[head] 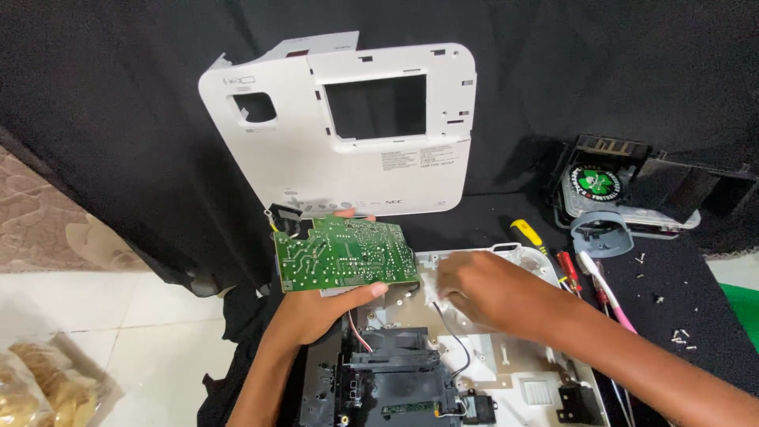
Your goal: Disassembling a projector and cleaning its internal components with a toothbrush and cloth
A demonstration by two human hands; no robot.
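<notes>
My left hand (320, 310) holds a green circuit board (345, 253) by its edges, solder side up, lifted above an opened white device base (506, 372). My right hand (482, 289) presses a small white cloth or tissue (431, 289) against the inside of that base, just right of the board. Below the hands sits a black inner module (391, 372) with red, white and black wires running to it.
A white top cover (340, 150) with cut-outs leans against the black backdrop. At right lie a black and grey lens assembly (617, 198), several screwdrivers (545, 249) and loose screws (680, 336) on black cloth. White floor tiles and a plastic bag (39, 387) are at left.
</notes>
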